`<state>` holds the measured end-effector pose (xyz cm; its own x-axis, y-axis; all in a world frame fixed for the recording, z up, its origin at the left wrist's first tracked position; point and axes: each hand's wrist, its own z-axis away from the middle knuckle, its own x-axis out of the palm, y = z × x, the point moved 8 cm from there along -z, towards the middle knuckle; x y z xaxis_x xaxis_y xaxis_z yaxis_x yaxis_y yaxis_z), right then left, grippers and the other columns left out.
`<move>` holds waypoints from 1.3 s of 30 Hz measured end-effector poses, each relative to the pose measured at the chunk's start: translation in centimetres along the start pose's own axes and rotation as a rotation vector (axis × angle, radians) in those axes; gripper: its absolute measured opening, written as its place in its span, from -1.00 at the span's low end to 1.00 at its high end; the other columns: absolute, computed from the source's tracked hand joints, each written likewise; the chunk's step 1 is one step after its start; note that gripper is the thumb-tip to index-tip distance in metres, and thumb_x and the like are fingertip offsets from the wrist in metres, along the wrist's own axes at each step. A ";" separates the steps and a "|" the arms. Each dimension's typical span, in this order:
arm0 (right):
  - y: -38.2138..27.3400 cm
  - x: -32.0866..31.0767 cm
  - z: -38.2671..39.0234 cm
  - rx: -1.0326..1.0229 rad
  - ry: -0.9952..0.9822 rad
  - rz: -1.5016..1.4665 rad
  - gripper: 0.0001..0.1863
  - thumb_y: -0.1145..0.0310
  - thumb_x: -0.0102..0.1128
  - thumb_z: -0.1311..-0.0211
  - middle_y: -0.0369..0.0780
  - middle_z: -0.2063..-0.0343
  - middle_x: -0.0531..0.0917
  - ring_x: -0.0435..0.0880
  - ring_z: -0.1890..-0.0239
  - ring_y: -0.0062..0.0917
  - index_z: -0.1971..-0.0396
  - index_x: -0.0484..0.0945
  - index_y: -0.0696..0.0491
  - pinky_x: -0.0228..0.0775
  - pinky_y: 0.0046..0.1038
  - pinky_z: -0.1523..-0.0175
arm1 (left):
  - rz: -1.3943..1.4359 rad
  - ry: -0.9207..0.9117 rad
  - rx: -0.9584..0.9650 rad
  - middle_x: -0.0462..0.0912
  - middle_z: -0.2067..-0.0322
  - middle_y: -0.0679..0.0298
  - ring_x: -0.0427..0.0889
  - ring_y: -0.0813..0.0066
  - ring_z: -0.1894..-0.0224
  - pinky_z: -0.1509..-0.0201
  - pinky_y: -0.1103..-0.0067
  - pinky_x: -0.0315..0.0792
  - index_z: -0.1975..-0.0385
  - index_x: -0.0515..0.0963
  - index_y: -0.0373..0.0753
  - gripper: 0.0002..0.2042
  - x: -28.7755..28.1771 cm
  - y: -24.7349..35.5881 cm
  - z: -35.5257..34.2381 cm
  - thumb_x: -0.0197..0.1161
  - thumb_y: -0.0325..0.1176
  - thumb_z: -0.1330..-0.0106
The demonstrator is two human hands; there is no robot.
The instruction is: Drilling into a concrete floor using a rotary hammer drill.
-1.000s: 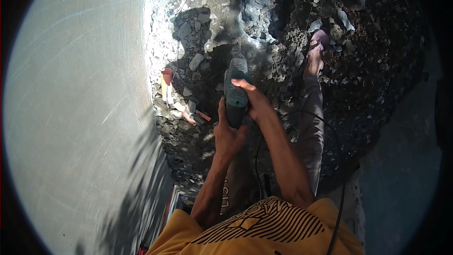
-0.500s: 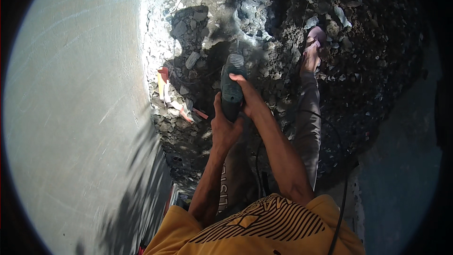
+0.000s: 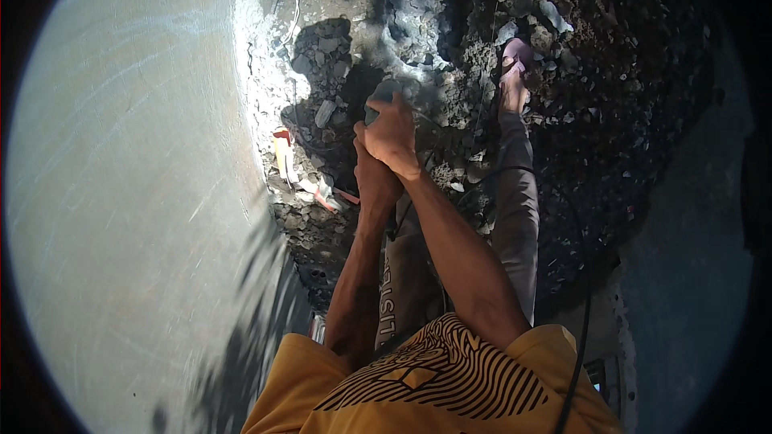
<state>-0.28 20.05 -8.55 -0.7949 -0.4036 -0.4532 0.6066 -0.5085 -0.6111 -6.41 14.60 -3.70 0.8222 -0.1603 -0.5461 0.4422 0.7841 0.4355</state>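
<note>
A dark green hammer drill [image 3: 384,95] stands over broken ground ahead of me, mostly covered by my hands. My right hand [image 3: 392,130] lies over the tool's body with its fingers wrapped around it. Just below, my left hand [image 3: 373,169] is closed at the rear of the tool, partly covered by the right. Both wrists cross close together. The tool's bit and working end are hidden from view. Loose grey rubble [image 3: 330,52] surrounds the tool on its left.
A smooth grey wall [image 3: 137,193] rises along the left. Orange and white scraps [image 3: 283,157] lie by its foot. My foot in a pink shoe [image 3: 516,56] stands on rubble at the right. A black cable [image 3: 583,273] runs past my right leg. A pit [image 3: 418,28] opens ahead.
The hammer drill has tipped so that less of its length shows. My right hand has shifted from its side to over its body, and my left hand has moved up against the right.
</note>
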 end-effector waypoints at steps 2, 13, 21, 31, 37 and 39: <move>0.2 -0.6 -1.4 -0.051 -0.025 0.003 -0.47 0.22 0.42 0.13 0.23 -0.18 0.41 0.48 -0.18 0.06 0.08 0.67 0.13 0.36 -0.14 -0.29 | 0.019 0.036 -0.001 0.56 -0.06 -0.03 0.63 -0.09 -0.04 -0.02 0.21 0.52 -0.37 0.00 -0.19 -0.15 0.6 -0.4 -0.3 0.40 -0.16 -0.17; 1.5 1.8 0.6 -0.074 -0.061 -0.096 -0.46 0.18 0.42 0.04 0.15 -0.27 0.28 0.16 -0.36 0.16 0.00 0.63 0.09 0.30 0.06 -0.31 | 0.034 0.252 0.158 0.66 0.17 0.02 0.71 0.07 0.17 0.13 0.26 0.55 -0.22 0.25 -0.33 -0.35 0.6 -3.3 1.0 0.39 -0.28 -0.17; 2.5 7.3 5.8 -0.047 -0.189 0.072 -0.43 0.23 0.38 -0.02 0.06 -0.38 0.13 -0.01 -0.43 0.20 -0.09 0.58 0.05 0.12 0.33 -0.30 | 0.109 0.260 0.067 0.66 0.20 0.03 0.70 0.09 0.20 0.15 0.28 0.55 -0.18 0.27 -0.33 -0.38 0.4 -9.0 1.1 0.39 -0.30 -0.16; 6.9 9.4 9.7 -0.175 -0.149 0.187 -0.46 0.33 0.35 -0.05 0.09 -0.40 0.13 0.01 -0.44 0.18 -0.11 0.56 0.07 0.15 0.09 -0.40 | 0.306 0.317 -0.073 0.65 0.25 0.04 0.69 0.12 0.24 0.19 0.30 0.54 -0.13 0.29 -0.34 -0.42 0.0 -18.6 3.0 0.38 -0.33 -0.14; 8.3 9.9 11.1 -0.257 -0.160 0.274 -0.44 0.36 0.34 -0.07 0.08 -0.40 0.13 -0.01 -0.46 0.12 -0.14 0.53 0.10 0.17 0.07 -0.39 | 0.405 0.323 -0.105 0.65 0.27 0.04 0.68 0.13 0.27 0.22 0.31 0.53 -0.09 0.31 -0.35 -0.45 0.5 -21.5 3.5 0.38 -0.34 -0.14; 8.9 10.1 12.1 -0.267 -0.156 0.258 -0.45 0.37 0.33 -0.09 0.07 -0.39 0.15 0.01 -0.46 0.12 -0.15 0.52 0.09 0.19 0.06 -0.38 | 0.432 0.320 -0.112 0.64 0.28 0.05 0.68 0.14 0.28 0.22 0.31 0.53 -0.08 0.31 -0.35 -0.46 0.9 -22.2 3.7 0.38 -0.35 -0.13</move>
<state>-2.70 2.27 -10.70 -0.5922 -0.6135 -0.5224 0.7443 -0.1679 -0.6464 -14.16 -5.16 -11.25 0.7627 0.3666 -0.5328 0.0335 0.8003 0.5986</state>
